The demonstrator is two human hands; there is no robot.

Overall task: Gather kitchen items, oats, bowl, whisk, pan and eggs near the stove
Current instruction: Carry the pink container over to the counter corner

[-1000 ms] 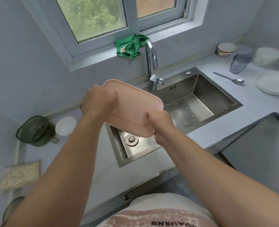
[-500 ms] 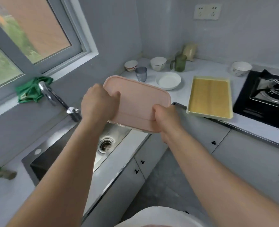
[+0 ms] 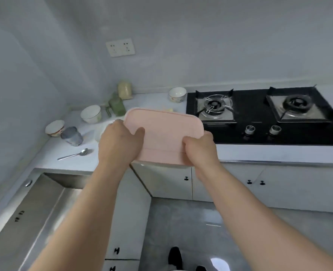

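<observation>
Left grip (image 3: 120, 142) and right grip (image 3: 199, 151) hold pale-pink, round-cornered tray (image 3: 165, 133).

Matt pink plastic tray (image 3: 165, 133) at centre; glossy black glass hob (image 3: 248, 112) at two o'clock; brushed steel sink (image 3: 40, 210) at eight o'clock.
</observation>
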